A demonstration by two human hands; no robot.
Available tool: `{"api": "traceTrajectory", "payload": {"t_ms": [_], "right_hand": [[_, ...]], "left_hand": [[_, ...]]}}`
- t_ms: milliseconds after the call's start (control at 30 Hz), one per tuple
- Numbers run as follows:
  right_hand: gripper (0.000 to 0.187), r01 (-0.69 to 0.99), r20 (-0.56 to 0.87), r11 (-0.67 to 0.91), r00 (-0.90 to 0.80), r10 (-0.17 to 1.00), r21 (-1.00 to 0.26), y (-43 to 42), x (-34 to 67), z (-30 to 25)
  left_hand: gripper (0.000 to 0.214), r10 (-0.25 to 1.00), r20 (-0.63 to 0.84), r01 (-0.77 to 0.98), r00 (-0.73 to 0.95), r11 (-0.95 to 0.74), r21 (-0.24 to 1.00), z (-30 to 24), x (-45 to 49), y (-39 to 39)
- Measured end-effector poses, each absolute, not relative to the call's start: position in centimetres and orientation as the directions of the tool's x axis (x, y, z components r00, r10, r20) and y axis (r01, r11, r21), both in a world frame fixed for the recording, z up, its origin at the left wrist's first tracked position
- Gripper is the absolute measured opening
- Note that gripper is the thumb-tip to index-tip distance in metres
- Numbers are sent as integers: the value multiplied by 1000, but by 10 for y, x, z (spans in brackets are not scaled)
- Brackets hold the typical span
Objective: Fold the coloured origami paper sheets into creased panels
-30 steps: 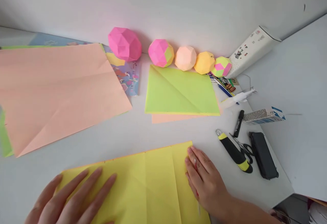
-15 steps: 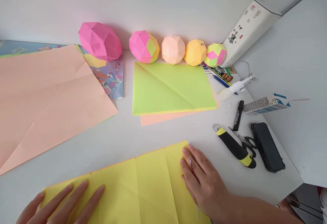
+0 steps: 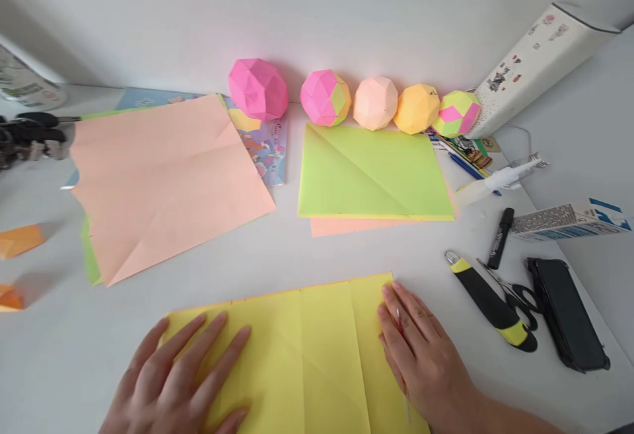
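A creased sheet of yellow paper (image 3: 327, 355), with an orange edge showing along its top, lies before me. My left hand (image 3: 173, 381) rests on its left part, open, fingers spread and flat. On the right edge lies my right hand (image 3: 430, 355), fingertips near the top corner. Tucked between its fingers is a thin pen (image 3: 399, 320) with a red part and a metal tip; its pale lower end sticks out below the hand. Small dark marks and vertical folds show on the yellow paper.
Behind are green paper (image 3: 371, 176) and peach paper (image 3: 173, 183). Faceted paper balls (image 3: 375, 104) line the wall. On the right lie a black-and-yellow cutter (image 3: 490, 302), scissors (image 3: 520, 298), a marker (image 3: 501, 238), a phone (image 3: 567, 315) and a drink carton (image 3: 569, 218). Orange paper pieces (image 3: 20, 241) lie left.
The view has swung left, so things appear farther right and more of the table's left side shows. Both hands stay on the yellow paper, the pen still between the right fingers.
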State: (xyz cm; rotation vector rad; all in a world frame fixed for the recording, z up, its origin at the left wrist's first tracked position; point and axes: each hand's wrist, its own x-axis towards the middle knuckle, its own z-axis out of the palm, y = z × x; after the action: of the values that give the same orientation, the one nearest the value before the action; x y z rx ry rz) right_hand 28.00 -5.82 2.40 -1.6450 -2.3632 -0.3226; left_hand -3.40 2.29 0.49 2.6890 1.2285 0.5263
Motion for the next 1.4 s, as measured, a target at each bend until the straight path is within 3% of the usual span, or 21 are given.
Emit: {"api": "traceTrajectory", "payload": {"t_ms": [367, 900, 1167, 1400], "right_hand": [[29, 887, 349, 447, -457, 819, 113, -53, 295, 14], [35, 843, 356, 507, -536, 766, 179, -48, 301, 13], [33, 843, 385, 516, -531, 755, 152, -46, 299, 15], [31, 846, 396, 515, -523, 755, 136, -45, 301, 10]], "left_hand": [[61, 619, 187, 618, 763, -783, 67, 17, -40, 28], [52, 671, 166, 669, 722, -739, 76, 21, -33, 25], [54, 698, 178, 684, 693, -715, 142, 12, -35, 24], [52, 705, 173, 694, 688, -708, 126, 20, -35, 27]]}}
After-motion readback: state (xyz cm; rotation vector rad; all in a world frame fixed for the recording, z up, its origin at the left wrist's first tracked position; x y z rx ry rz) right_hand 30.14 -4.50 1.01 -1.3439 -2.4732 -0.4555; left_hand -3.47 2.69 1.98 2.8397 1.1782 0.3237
